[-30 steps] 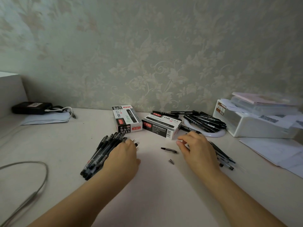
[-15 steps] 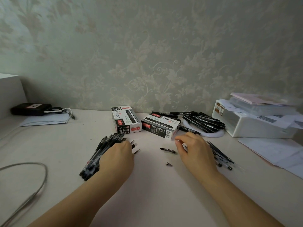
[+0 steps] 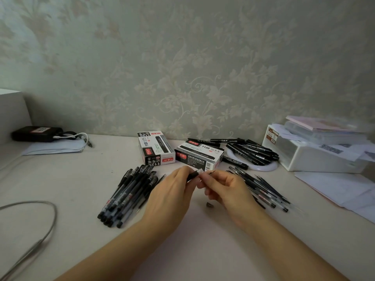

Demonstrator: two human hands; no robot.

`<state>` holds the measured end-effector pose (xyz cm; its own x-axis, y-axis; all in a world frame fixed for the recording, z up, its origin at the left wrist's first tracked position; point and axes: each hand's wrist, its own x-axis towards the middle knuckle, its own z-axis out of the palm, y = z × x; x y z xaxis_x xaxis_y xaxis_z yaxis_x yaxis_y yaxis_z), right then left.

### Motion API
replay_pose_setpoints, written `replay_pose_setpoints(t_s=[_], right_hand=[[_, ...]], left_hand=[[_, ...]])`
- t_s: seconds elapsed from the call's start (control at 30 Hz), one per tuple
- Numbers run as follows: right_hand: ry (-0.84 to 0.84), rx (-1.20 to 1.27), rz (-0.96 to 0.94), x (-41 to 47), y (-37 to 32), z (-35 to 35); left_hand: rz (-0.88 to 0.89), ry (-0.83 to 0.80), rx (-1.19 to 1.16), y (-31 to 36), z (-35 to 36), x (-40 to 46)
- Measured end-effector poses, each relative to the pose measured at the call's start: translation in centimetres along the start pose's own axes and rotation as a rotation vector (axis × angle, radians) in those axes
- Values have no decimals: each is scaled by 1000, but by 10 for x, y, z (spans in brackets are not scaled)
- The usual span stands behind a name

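Now L hand (image 3: 172, 191) w/ grip on pen barrel (image 3: 193, 175), R hand (image 3: 225, 189) w/ pinch on refill tip (image 3: 211, 172).

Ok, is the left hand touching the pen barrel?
Touching. The head view shows the left hand pinching the pen barrel at its dark end.

The wall (image 3: 182, 67) is pale grey-green with a cream pattern of leaves and scrolls. The bench (image 3: 81, 179) is off-white. The pen barrel (image 3: 193, 175) is black with a clear end, and the thin refill (image 3: 212, 172) is dark. The pile of pens (image 3: 129, 191) shows black caps and clear grey barrels. One box (image 3: 156, 148) and the other box (image 3: 199, 154) are black and white with red labels. The markers (image 3: 251, 151) are black with white lettering. The storage box (image 3: 316, 159) is white, the notebook (image 3: 316, 123) pink, the device (image 3: 34, 133) black with a white cable (image 3: 77, 135)
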<state>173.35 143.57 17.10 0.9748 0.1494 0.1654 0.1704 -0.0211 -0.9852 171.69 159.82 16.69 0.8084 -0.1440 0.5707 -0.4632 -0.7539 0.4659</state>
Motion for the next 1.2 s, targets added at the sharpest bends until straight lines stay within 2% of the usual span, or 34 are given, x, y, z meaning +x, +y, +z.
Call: replay_pose_setpoints(t_s=[0.17,0.27,0.73,1.2], right_hand=[[384,23,-84,7,2,-9],[477,75,-84,10,3,-17],[414,159,-37,12,5,-17],[401,322,74,13,1,-22]], left_hand=[[-62,-166,51,-12,4,-3],[-75,-160,14,-15,4,-2],[-61,-103,-13,-16,5,-1],[62,-65,-121,-7,-2,-1]])
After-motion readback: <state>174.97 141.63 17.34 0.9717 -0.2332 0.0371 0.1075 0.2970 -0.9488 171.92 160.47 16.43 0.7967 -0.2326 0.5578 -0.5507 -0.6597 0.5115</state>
